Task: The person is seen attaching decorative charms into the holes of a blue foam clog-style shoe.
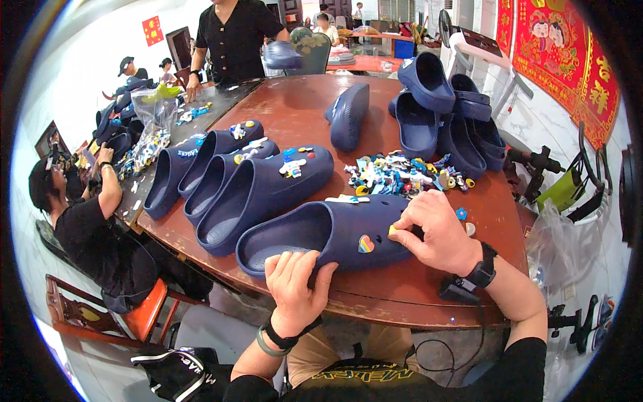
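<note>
Head view: at the near edge of a round reddish-brown table (295,107), a person works on a navy foam clog (321,234) lying on its side, its opening turned left and its toe to the right. The left hand (295,281) clamps the clog's near rim, fingers curled together over the heel end. The right hand (439,231) rests on the toe end, thumb and forefinger pinching a small yellow charm (392,230) against the upper, just right of a rainbow heart charm (366,244) already fixed there. Both wrists carry dark bands.

Just beyond the right hand lies a heap of loose colourful charms (402,175), spread across the middle of the table. To the left, three more navy clogs sit side by side in a row (221,174), each dotted with charms. Farther off, one clog stands on edge (348,115), and a pile of plain navy clogs (445,117) is stacked at the far right.

On the left, a seated person in a black shirt (87,228) leans on an adjoining dark table that holds a clear bag of charms (154,117). At the far side, a standing person in a black shirt (234,37) lifts another clog. A red wall hanging (562,53) fills the upper right.
</note>
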{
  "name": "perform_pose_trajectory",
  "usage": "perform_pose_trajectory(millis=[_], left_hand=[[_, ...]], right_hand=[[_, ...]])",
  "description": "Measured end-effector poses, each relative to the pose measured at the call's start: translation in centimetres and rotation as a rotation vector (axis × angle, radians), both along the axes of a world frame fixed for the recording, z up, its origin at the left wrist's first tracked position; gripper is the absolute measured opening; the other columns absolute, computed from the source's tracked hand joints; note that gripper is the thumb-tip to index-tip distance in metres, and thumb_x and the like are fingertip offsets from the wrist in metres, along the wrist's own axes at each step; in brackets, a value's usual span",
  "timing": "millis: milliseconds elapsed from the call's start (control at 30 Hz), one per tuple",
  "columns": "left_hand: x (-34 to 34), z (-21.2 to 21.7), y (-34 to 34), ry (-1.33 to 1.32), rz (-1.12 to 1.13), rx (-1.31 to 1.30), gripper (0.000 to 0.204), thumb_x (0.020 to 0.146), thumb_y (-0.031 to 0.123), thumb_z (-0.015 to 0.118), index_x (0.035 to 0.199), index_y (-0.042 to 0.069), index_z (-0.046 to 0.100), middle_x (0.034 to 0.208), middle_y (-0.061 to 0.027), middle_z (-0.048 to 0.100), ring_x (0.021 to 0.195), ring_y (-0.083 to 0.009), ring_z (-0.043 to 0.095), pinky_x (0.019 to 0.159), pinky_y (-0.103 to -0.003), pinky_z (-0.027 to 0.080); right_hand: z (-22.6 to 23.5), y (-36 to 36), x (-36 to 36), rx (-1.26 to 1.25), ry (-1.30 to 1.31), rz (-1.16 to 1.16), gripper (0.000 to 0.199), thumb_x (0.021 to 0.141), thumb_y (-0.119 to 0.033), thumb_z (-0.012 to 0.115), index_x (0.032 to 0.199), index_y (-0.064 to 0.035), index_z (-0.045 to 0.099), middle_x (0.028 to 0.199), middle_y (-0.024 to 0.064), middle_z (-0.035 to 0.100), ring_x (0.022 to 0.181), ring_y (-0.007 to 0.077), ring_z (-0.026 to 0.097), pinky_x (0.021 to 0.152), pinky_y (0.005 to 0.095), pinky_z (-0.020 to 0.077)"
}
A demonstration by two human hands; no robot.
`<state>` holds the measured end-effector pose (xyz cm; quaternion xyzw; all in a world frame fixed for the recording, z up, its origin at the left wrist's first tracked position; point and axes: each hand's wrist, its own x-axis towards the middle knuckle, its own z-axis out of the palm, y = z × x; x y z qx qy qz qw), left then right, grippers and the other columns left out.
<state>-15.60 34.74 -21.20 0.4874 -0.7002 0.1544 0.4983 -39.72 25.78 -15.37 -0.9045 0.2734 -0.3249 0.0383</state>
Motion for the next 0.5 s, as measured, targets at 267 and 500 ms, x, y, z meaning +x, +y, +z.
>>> perform_pose_trajectory(millis=[267,500], left_hand=[[0.3,-0.2,-0.7,-0.018,0.011,-0.020,0.024,0.074,0.009,0.076,0.091,0.001,0.061,0.077,-0.0091,0.059,0.070,-0.0271,0.056,0.069,-0.037,0.036],[0.0,-0.6,-1.1,-0.035,0.006,-0.018,0.026,0.074,0.008,0.076,0.093,0.000,0.061,0.080,-0.0105,0.061,0.071,-0.0271,0.056,0.071,-0.036,0.036]], right_hand=[[0.6,-1.8,-0.8,0.111,-0.156,0.007,0.013,0.086,-0.016,0.068,0.087,-0.0028,0.065,0.080,0.0086,0.063,0.076,0.0238,0.060,0.073,0.0356,0.0471],[1.2,-3.8,-6.7,0.435,-0.361,-0.202,0.015,0.094,-0.014,0.063,0.091,0.0007,0.065,0.079,-0.0031,0.061,0.075,0.0048,0.053,0.068,0.0250,0.0459]])
